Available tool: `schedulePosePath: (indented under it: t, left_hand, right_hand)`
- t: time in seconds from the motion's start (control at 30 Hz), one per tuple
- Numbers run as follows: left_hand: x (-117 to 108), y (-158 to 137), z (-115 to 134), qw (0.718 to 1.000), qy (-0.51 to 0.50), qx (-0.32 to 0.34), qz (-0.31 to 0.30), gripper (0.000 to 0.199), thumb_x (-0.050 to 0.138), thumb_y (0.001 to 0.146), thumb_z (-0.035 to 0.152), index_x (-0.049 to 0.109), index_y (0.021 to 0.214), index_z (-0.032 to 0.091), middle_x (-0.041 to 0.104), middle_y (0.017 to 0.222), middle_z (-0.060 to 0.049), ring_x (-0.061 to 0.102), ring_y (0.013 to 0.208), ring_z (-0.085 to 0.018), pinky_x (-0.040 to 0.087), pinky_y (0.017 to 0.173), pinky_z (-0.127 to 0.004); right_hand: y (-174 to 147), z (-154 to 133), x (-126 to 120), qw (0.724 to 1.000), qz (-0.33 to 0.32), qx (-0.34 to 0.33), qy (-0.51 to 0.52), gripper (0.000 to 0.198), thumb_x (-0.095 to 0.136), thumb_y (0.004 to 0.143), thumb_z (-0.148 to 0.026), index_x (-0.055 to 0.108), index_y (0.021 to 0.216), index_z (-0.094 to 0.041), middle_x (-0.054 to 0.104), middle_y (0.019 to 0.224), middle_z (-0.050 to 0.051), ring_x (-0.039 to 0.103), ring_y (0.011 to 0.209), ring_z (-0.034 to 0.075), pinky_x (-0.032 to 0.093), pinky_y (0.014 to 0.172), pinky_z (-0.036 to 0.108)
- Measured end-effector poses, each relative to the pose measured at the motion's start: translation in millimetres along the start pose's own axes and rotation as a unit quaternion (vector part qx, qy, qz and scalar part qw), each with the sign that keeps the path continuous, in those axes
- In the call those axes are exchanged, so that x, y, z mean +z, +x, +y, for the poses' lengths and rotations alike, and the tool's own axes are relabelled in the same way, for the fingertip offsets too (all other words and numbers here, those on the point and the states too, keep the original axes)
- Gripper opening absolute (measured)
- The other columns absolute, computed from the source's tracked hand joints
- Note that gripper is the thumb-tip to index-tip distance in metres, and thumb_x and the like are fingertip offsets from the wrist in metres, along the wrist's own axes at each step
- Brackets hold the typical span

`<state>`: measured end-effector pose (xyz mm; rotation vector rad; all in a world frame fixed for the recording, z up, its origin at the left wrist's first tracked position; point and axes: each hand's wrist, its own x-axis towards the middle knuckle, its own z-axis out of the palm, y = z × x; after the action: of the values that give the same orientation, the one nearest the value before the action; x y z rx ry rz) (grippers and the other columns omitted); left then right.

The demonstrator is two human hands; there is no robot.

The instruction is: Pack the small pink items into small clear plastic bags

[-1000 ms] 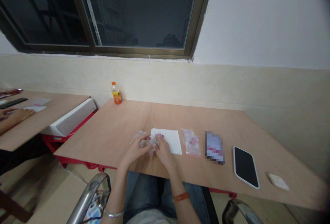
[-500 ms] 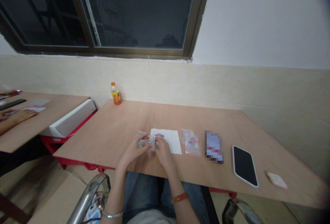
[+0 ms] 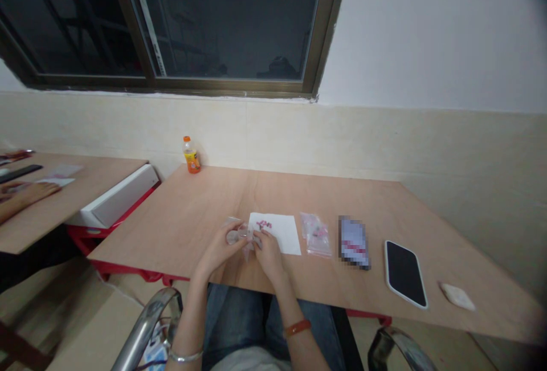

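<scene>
My left hand [image 3: 217, 252] is closed on a clear plastic item [image 3: 243, 233] with rounded, see-through parts; I cannot make out its exact kind. The fingertips of my right hand [image 3: 270, 256] are pinched together at the item's right side, over the left edge of a white sheet of paper [image 3: 287, 235]. What those fingers grip is too small to tell. Small pink-red pieces [image 3: 264, 224] lie on the paper just beyond my right fingers. To the right of the sheet are clear plastic bags [image 3: 317, 237] with small pink contents.
Farther right lie a blurred-out packet [image 3: 354, 243], a phone [image 3: 405, 274] with a dark screen and a whitish flat object [image 3: 458, 297]. An orange drink bottle [image 3: 192, 155] stands at the back left. Another person's hand [image 3: 43, 192] rests on the neighbouring table.
My right fingers have dipped slightly and drawn closer around the clear plastic, leaving the pink-red pieces more visible. My left hand barely moves.
</scene>
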<state>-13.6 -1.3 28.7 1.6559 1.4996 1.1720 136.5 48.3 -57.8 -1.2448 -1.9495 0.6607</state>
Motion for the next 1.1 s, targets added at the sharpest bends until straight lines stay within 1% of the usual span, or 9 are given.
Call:
schedulePosePath:
  t: [0.07, 0.17, 0.33, 0.5, 0.6, 0.7, 0.8, 0.97, 1.1]
  left_hand:
    - [-1, 0, 2, 1.000, -0.002, -0.002, 0.006, 0.041, 0.064, 0.071, 0.031, 0.060, 0.108, 0.014, 0.064, 0.111, -0.010, 0.058, 0.104, -0.023, 0.043, 0.095, -0.036]
    - [-3, 1, 3, 1.000, -0.010, -0.009, 0.011, 0.042, 0.064, 0.071, 0.034, 0.060, 0.108, 0.014, 0.065, 0.109, -0.010, 0.059, 0.102, -0.023, 0.044, 0.094, -0.036]
    - [-7, 1, -4, 0.999, -0.020, -0.020, 0.027, 0.045, 0.066, 0.069, 0.036, 0.061, 0.108, 0.013, 0.066, 0.108, -0.011, 0.060, 0.102, -0.024, 0.044, 0.093, -0.038]
    - [-9, 0, -12, 0.998, -0.026, -0.041, 0.036, 0.051, 0.069, 0.065, 0.035, 0.059, 0.110, 0.013, 0.066, 0.107, -0.011, 0.061, 0.099, -0.025, 0.046, 0.090, -0.040]
    - [-8, 0, -12, 0.998, -0.019, -0.042, 0.040, 0.049, 0.069, 0.064, 0.033, 0.060, 0.108, 0.013, 0.067, 0.106, -0.011, 0.061, 0.099, -0.025, 0.046, 0.090, -0.039]
    - [-6, 0, -10, 0.998, -0.006, -0.042, 0.046, 0.046, 0.070, 0.063, 0.030, 0.062, 0.105, 0.014, 0.066, 0.107, -0.011, 0.061, 0.099, -0.025, 0.045, 0.091, -0.038]
    - [-5, 1, -10, 0.998, -0.006, -0.047, 0.052, 0.045, 0.070, 0.062, 0.028, 0.063, 0.104, 0.014, 0.067, 0.106, -0.010, 0.061, 0.099, -0.024, 0.046, 0.090, -0.037]
    - [-4, 2, -10, 0.998, -0.015, -0.046, 0.043, 0.042, 0.069, 0.063, 0.027, 0.063, 0.102, 0.014, 0.067, 0.105, -0.010, 0.062, 0.097, -0.023, 0.047, 0.088, -0.035]
    - [-4, 1, -10, 0.998, -0.019, -0.046, 0.042, 0.043, 0.069, 0.063, 0.027, 0.063, 0.104, 0.014, 0.067, 0.105, -0.010, 0.061, 0.098, -0.023, 0.046, 0.090, -0.034]
  right_hand:
    - [1, -2, 0, 1.000, -0.001, 0.003, -0.008, 0.031, 0.052, 0.077, -0.010, 0.067, 0.104, -0.020, 0.065, 0.110, 0.010, 0.054, 0.109, 0.024, 0.036, 0.099, 0.038]
    - [0, -4, 2, 1.000, 0.003, -0.008, -0.021, 0.032, 0.055, 0.077, -0.011, 0.066, 0.105, -0.020, 0.065, 0.109, 0.010, 0.054, 0.108, 0.024, 0.037, 0.097, 0.036]
    - [-2, -6, 9, 0.999, 0.004, -0.016, -0.029, 0.030, 0.052, 0.078, -0.010, 0.068, 0.101, -0.021, 0.066, 0.104, 0.010, 0.057, 0.102, 0.022, 0.040, 0.090, 0.033]
    - [-1, -7, 10, 1.000, 0.025, -0.014, 0.002, 0.028, 0.050, 0.076, -0.006, 0.070, 0.093, -0.018, 0.069, 0.090, 0.009, 0.061, 0.087, 0.020, 0.044, 0.082, 0.031]
    - [1, -7, 7, 0.998, 0.046, -0.009, 0.031, 0.028, 0.049, 0.075, -0.006, 0.069, 0.093, -0.016, 0.069, 0.089, 0.010, 0.061, 0.083, 0.021, 0.046, 0.077, 0.031]
    - [2, -5, 4, 0.998, 0.048, -0.011, 0.048, 0.027, 0.049, 0.074, -0.006, 0.069, 0.089, -0.016, 0.069, 0.086, 0.010, 0.061, 0.079, 0.021, 0.047, 0.074, 0.031]
    - [2, 1, 5, 0.997, 0.047, -0.025, 0.051, 0.026, 0.050, 0.072, -0.005, 0.069, 0.086, -0.016, 0.068, 0.085, 0.009, 0.061, 0.081, 0.021, 0.047, 0.077, 0.032]
    - [2, 12, 13, 0.996, 0.055, -0.038, 0.062, 0.030, 0.048, 0.072, -0.005, 0.067, 0.093, -0.016, 0.067, 0.091, 0.010, 0.060, 0.087, 0.021, 0.047, 0.080, 0.034]
    - [2, 16, 15, 0.997, 0.052, -0.043, 0.029, 0.030, 0.047, 0.072, -0.004, 0.067, 0.090, -0.017, 0.065, 0.091, 0.009, 0.059, 0.089, 0.022, 0.046, 0.081, 0.034]
